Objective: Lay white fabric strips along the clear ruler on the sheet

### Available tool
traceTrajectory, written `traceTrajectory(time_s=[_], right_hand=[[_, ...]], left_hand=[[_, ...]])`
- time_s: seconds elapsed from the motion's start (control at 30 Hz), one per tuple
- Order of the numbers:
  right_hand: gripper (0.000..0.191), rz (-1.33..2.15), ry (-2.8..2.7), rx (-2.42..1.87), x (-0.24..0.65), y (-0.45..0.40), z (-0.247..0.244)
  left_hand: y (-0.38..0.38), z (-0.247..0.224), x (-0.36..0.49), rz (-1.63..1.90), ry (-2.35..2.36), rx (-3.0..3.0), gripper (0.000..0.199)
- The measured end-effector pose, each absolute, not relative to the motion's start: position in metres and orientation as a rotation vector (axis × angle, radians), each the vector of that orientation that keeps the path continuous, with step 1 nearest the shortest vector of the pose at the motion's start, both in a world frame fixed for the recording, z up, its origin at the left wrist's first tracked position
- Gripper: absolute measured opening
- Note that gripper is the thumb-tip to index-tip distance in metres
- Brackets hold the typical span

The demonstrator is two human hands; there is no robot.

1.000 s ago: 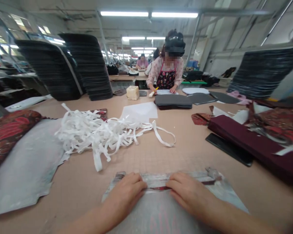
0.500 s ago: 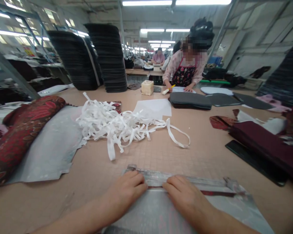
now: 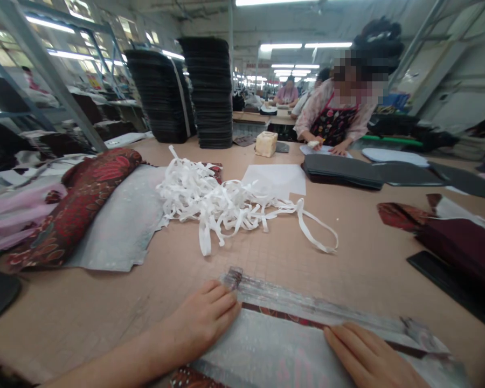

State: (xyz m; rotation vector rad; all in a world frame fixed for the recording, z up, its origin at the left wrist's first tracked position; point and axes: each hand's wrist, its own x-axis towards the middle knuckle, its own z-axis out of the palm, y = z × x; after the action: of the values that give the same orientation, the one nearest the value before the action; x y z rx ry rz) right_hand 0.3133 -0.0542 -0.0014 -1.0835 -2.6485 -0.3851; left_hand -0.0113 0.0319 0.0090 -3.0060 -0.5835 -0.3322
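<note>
A grey-backed fabric panel [image 3: 275, 345] with a folded upper edge lies at the table's front, a dark red patterned strip showing along the fold. My left hand [image 3: 212, 315] is closed on the panel's left end, just below the fold, fingers and thumb pressed together. Stretched out flat, my right hand [image 3: 367, 353] rests on the panel farther right, its fingertips at the red strip. Beyond the fold lies a tangled heap of white tape [image 3: 226, 207].
A rolled red floral fabric [image 3: 92, 199] lies at left. Tall black stacks [image 3: 214, 97] stand behind. At right are maroon cloth [image 3: 464, 248] and a black slab [image 3: 452, 285]. Across the table [image 3: 178, 275], a co-worker [image 3: 335, 118] bends over white paper beside dark grey pads [image 3: 341, 172].
My right hand has slid right along the fold, away from my left hand, which stays at the left end. The fingers of the right hand now lie flatter. The camera view has turned left.
</note>
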Motion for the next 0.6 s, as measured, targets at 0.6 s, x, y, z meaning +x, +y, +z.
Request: traceTrajectory(time_s=[0.6], right_hand=[[0.011, 0.436, -2.531, -1.453, 0.171, 0.034, 0.003]], left_hand=[[0.033, -0.01, -0.035, -0.848, -1.387, -2.946, 0.012]])
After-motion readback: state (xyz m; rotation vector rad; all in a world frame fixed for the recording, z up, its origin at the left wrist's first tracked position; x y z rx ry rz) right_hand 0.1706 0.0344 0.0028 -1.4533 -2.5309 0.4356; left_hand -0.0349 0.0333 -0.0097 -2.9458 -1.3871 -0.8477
